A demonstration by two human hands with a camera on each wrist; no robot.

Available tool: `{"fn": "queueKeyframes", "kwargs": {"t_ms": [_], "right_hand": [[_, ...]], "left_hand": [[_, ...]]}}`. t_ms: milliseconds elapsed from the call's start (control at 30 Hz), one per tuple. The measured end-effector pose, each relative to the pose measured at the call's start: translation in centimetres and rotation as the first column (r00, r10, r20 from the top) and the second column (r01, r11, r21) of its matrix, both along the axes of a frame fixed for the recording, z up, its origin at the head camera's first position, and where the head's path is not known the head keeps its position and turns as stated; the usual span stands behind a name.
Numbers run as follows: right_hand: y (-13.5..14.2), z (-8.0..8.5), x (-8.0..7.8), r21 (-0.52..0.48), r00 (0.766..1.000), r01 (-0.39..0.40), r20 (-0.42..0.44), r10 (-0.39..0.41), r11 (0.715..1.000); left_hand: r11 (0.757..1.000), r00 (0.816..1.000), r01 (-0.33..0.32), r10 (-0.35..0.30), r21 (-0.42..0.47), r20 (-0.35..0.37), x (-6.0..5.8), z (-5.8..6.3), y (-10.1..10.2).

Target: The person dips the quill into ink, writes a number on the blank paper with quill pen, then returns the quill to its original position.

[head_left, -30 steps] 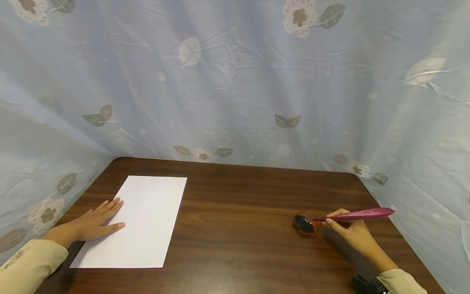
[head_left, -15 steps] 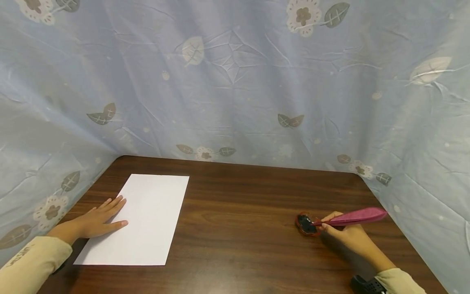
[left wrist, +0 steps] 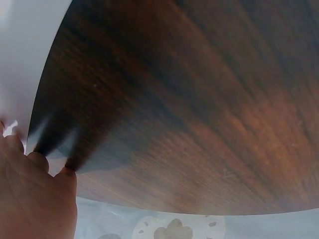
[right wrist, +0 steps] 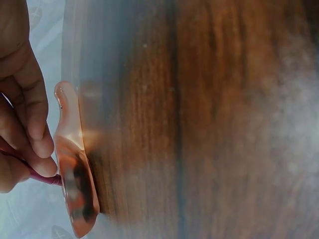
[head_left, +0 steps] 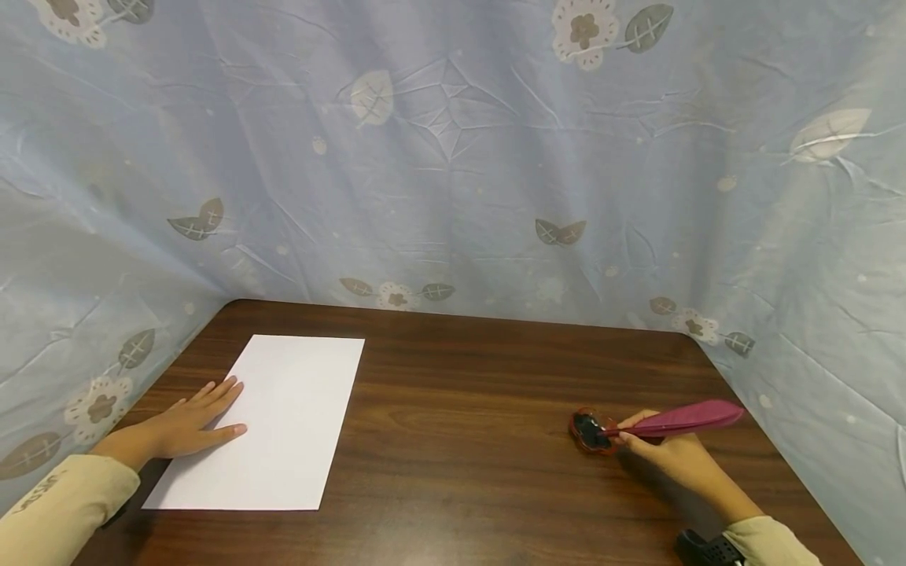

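The plum-coloured feather pen [head_left: 697, 418] lies pinched between the thumb and fingers of the right grip [head_left: 675, 457], near the right side of the worktop [head_left: 460, 409]. Its long axis runs roughly left to right: the thin tip points left, and the broad feather end goes out past the hand to the right and slightly farther away. Just left of those fingers sits the small reddish dish [right wrist: 70, 119] with its dark contents, and the pen's tip reaches over its near-right part in the head view; whether the tip touches the dark pool I cannot tell. The white sheet [head_left: 286, 417] is well apart, across to the left, its long side running near to far. The left grip [head_left: 177, 428] is nearer to it, fingers apart and curled round nothing, with the thumb over the paper and the fingertips at its left edge.
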State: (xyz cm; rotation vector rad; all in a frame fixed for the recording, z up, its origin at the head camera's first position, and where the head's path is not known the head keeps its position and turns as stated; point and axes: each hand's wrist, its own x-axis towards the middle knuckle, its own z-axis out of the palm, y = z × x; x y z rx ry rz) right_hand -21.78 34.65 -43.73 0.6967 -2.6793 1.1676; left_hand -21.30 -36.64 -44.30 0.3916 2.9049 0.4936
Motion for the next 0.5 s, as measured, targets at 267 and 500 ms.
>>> {"fn": "queueKeyframes", "kwargs": {"t_ms": [267,500], "right_hand": [[0.36,0.23,-0.11,0.005,0.999,-0.029,0.036,0.029,1.000],[0.33,0.50,-0.10,-0.001,0.997,-0.057,0.044,0.057,0.998]], "left_hand": [[1.000,1.000,-0.003,0.003,0.007,-0.009,0.10,-0.06,-0.03],[1.000,1.000,0.004,-0.004,-0.003,-0.005,-0.09,-0.16,-0.12]]}}
